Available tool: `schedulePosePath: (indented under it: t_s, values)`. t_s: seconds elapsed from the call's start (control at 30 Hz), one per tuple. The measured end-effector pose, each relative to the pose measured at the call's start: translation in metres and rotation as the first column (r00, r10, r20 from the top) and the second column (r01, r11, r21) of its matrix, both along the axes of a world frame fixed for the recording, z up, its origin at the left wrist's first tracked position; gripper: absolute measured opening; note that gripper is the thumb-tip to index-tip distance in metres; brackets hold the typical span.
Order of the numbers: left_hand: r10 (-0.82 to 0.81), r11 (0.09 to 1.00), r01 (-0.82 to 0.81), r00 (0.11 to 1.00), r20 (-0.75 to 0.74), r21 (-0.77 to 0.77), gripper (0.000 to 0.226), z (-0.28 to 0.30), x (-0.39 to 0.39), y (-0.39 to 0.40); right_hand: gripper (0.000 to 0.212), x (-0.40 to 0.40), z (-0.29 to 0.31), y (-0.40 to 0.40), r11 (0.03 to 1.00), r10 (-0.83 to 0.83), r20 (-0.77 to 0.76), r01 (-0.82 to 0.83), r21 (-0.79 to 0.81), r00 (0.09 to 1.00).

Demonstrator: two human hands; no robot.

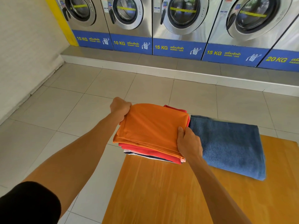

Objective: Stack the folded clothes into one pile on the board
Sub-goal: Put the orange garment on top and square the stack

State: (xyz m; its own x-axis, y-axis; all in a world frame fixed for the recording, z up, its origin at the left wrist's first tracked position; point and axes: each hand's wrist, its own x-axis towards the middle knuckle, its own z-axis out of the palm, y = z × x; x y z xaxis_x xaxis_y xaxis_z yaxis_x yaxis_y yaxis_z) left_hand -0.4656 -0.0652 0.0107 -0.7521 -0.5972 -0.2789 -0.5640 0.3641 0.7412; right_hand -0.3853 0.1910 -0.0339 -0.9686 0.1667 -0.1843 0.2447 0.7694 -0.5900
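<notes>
A folded orange garment [150, 126] tops a pile at the far left end of the wooden board [161, 191]. Under it lie a red garment [145, 149] and a white piece with dark stripes [137, 154]. My left hand [120, 107] grips the orange garment's far left corner. My right hand [188, 143] holds its near right edge, thumb on top. A folded blue towel [229, 146] lies flat on the board just right of the pile, touching it.
The board stands over a light tiled floor [72, 110]. A row of steel front-loading washers [182, 21] on a raised step [145, 62] lines the far side. A pale wall [24, 54] runs along the left.
</notes>
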Motion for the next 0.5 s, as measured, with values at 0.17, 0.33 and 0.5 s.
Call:
schedulePosePath:
  t_s: [0.17,0.33,0.5]
  values:
    - [-0.189,0.96,0.183,0.982,-0.005,-0.211,0.027,0.007,0.007,0.008,0.046,0.0,0.002,0.0,1.0,-0.01,0.013,0.01,0.004,1.0]
    - [-0.243,0.841,0.121,0.956,-0.167,-0.528,0.03,0.019,0.044,0.006,0.045,-0.001,0.001,0.0,0.999,-0.026,0.022,0.026,0.022,0.999]
    - [-0.396,0.764,0.394,0.911,0.11,-0.511,0.034,0.02,0.09,0.018,0.046,-0.002,0.001,-0.003,0.999,-0.033,0.026,0.032,0.022,0.999]
